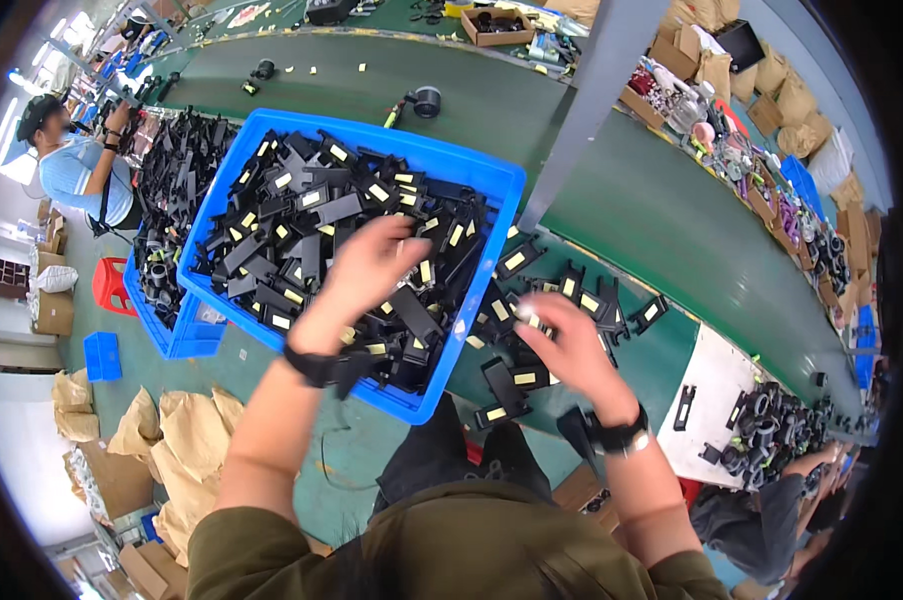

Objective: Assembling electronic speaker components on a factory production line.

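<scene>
A blue plastic crate (477,172) holds several black plastic parts with small yellow labels (302,215). My left hand (367,265) hovers over the crate's near side, blurred, fingers spread above the parts; whether it grips one is unclear. My right hand (572,345) is to the right of the crate over the green bench, fingers curled around a small pale piece (525,314). More black labelled parts (572,290) lie loose on the bench around that hand.
A long green conveyor (662,210) runs behind the bench, with a grey post (582,110). A second blue crate of black parts (177,335) stands left. A person in a light blue shirt (72,165) works far left; another person (772,500) sits lower right. Brown sacks (187,440) lie below.
</scene>
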Action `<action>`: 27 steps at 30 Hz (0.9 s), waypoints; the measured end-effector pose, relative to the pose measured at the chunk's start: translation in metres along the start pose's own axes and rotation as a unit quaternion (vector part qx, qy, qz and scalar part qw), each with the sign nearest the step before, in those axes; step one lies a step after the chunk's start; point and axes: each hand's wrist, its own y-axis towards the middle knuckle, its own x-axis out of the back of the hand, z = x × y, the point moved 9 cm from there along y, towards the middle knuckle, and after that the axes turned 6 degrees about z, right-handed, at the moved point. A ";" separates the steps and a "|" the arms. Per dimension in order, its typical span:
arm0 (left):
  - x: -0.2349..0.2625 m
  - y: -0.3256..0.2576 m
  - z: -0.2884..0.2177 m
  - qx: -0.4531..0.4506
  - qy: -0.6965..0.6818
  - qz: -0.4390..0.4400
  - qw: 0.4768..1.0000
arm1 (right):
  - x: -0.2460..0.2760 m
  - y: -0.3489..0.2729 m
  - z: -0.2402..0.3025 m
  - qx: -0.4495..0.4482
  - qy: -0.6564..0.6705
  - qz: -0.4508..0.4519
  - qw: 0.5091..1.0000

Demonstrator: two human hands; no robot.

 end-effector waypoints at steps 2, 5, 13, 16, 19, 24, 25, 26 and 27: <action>0.053 -0.048 0.083 0.154 -0.170 -0.042 0.973 | -0.034 0.062 -0.009 0.022 0.017 0.072 0.997; 0.038 -0.116 0.144 0.333 -0.434 -0.065 0.835 | -0.084 0.167 -0.076 -0.043 -0.096 0.197 0.975; -0.061 -0.114 0.170 0.421 -0.583 -0.010 0.695 | -0.143 0.227 -0.162 -0.304 -0.256 0.247 0.884; -0.078 -0.105 0.168 0.457 -0.515 -0.141 0.711 | -0.166 0.214 -0.161 -0.290 -0.130 0.255 0.913; -0.076 -0.091 0.168 0.427 -0.519 -0.158 0.724 | -0.183 0.188 -0.135 -0.259 0.055 0.382 0.885; -0.049 -0.051 0.149 0.284 -0.578 -0.113 0.756 | -0.201 0.154 -0.091 -0.250 0.016 0.424 0.870; -0.044 -0.060 0.146 0.397 -0.526 -0.131 0.741 | -0.200 0.153 -0.089 -0.243 -0.012 0.402 0.883; -0.050 -0.053 0.157 0.380 -0.531 -0.146 0.743 | -0.205 0.151 -0.095 -0.239 0.008 0.379 0.894; -0.056 -0.049 0.173 0.361 -0.536 -0.165 0.745 | -0.210 0.149 -0.089 -0.235 0.009 0.380 0.895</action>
